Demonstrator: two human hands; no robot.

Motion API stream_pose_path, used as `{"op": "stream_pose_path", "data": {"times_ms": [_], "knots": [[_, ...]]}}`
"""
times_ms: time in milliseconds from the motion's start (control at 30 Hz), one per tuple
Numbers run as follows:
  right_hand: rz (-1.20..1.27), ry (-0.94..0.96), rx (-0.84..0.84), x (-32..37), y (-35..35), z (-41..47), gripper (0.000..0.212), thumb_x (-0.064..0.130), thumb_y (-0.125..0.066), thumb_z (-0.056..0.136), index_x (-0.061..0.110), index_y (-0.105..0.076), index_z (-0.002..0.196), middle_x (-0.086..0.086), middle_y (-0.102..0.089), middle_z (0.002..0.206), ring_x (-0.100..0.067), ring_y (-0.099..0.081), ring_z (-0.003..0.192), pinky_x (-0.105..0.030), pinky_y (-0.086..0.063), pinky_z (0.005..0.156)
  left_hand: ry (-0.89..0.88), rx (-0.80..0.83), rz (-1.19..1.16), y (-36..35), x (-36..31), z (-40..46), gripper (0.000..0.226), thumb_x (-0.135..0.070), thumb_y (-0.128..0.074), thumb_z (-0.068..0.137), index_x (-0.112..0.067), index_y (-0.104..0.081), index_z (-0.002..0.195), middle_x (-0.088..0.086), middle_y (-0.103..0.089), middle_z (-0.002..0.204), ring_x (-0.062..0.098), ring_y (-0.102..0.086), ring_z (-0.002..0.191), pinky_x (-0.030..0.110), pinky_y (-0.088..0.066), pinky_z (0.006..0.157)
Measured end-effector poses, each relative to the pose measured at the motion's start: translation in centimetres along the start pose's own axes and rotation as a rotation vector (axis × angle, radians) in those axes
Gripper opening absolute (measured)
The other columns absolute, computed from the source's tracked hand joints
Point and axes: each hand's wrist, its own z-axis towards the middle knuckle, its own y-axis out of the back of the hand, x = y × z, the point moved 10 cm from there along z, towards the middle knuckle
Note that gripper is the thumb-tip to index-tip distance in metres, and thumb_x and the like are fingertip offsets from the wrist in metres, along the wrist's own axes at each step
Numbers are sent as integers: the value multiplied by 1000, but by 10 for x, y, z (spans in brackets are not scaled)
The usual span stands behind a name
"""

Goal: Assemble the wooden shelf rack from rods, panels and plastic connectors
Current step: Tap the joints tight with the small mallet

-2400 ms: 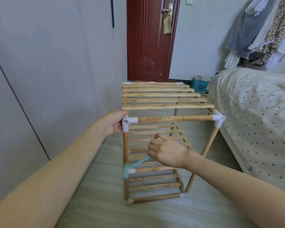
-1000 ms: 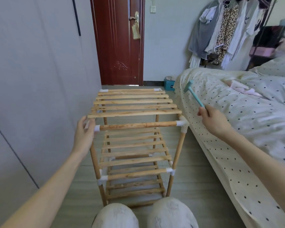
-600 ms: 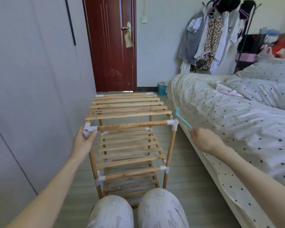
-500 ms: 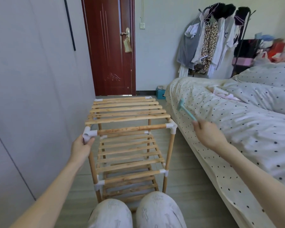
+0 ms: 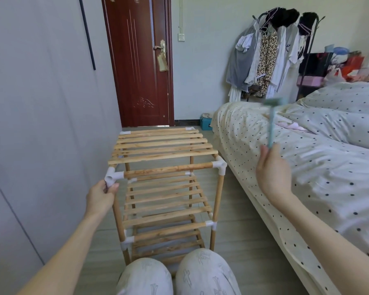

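Note:
The wooden shelf rack (image 5: pixel 164 150) stands upright on the floor in front of my knees, with slatted panels on several levels and white plastic connectors at the joints. My left hand (image 5: pixel 101 195) grips the near left post just under the white corner connector (image 5: pixel 112 177). A wooden rod (image 5: pixel 168 169) runs from it to the near right connector (image 5: pixel 219 166). My right hand (image 5: pixel 273 175) is raised over the bed's edge, right of the rack, holding a small teal hammer (image 5: pixel 272 122) by the handle's end, head up and blurred.
A grey wardrobe wall (image 5: pixel 41 103) runs close along the left of the rack. A bed with dotted bedding (image 5: pixel 307 167) lies close on the right. A dark red door (image 5: pixel 140 60) is behind, with a clothes rack (image 5: pixel 268 60) at the back right. My knees (image 5: pixel 177 273) are at the bottom.
My right hand has swung the teal hammer up and away from the near right connector, from tilted left to nearly upright. My left hand has slid just below the near left connector.

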Motion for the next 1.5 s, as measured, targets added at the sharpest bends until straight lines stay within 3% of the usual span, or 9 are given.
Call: {"op": "stream_pose_path", "data": {"times_ms": [100, 267, 433, 600, 767, 933, 1067, 1300, 1500], "knots": [[-279, -37, 511, -15, -57, -14, 32, 28, -25, 102, 6, -49, 106, -15, -60, 97, -33, -57, 89, -37, -40, 72, 0, -1, -15, 2, -1, -1, 6, -17, -58, 92, -12, -57, 89, 16, -67, 96, 35, -61, 99, 43, -47, 86], [118, 6, -77, -1, 14, 15, 33, 36, -25, 101, 10, -40, 88, -13, -51, 74, -35, -49, 69, -38, -32, 59, -6, 17, 1, 1, -1, -1, 8, -16, -58, 92, -9, -59, 90, 20, -67, 98, 37, -61, 99, 45, -46, 88], [-341, 26, 555, -23, -61, -26, 31, 35, -25, 102, 12, -44, 97, -12, -59, 94, -30, -52, 79, -35, -37, 69, -1, 35, -19, 1, 3, 0, 10, -17, -60, 91, -8, -63, 87, 13, -69, 92, 34, -61, 98, 43, -46, 89], [143, 50, -177, 0, 15, -5, 27, 33, -29, 100, 12, -35, 86, -9, -50, 59, -36, -49, 58, -37, -30, 53, -15, 34, -55, 1, -2, -3, 12, -15, -60, 90, -23, -61, 81, 8, -68, 92, 31, -63, 97, 45, -46, 92], [-314, -52, 408, -38, -67, -32, 32, 32, -23, 102, 7, -44, 103, -17, -63, 100, -35, -58, 85, -36, -38, 67, -11, 50, -72, -1, 0, -4, 10, -15, -60, 91, -22, -61, 83, 7, -68, 94, 29, -63, 96, 44, -47, 91], [-21, -9, -54, -23, -16, -15, 30, 33, -27, 100, 8, -37, 88, -24, -60, 76, -44, -56, 68, -43, -39, 60, -35, 40, -89, 0, -3, -5, 18, -14, -58, 91, -28, -59, 79, 4, -67, 92, 26, -63, 95, 40, -47, 87], [-292, -58, 465, -36, -75, -34, 31, 34, -23, 102, 11, -41, 94, -12, -56, 88, -31, -51, 74, -37, -42, 68, -37, 43, -97, -1, -5, -8, 19, -14, -59, 91, -29, -58, 80, 4, -67, 95, 25, -62, 96, 37, -46, 86], [190, 199, 244, 43, -75, -35, 27, 28, -30, 101, 22, -37, 76, 9, -45, 79, -12, -44, 59, -22, -26, 46, -133, 11, 56, -6, -25, -31, 17, -18, -64, 87, -6, -62, 75, 7, -68, 78, 23, -59, 80, 32, -44, 69], [437, 75, 301, 91, -126, -52, 24, 25, -28, 102, 7, -45, 102, -19, -52, 116, -35, -51, 111, -44, -48, 86, -201, 240, 57, -49, -47, -55, 10, -16, -71, 81, -17, -64, 74, -3, -70, 74, 13, -65, 75, 20, -48, 70]]}}
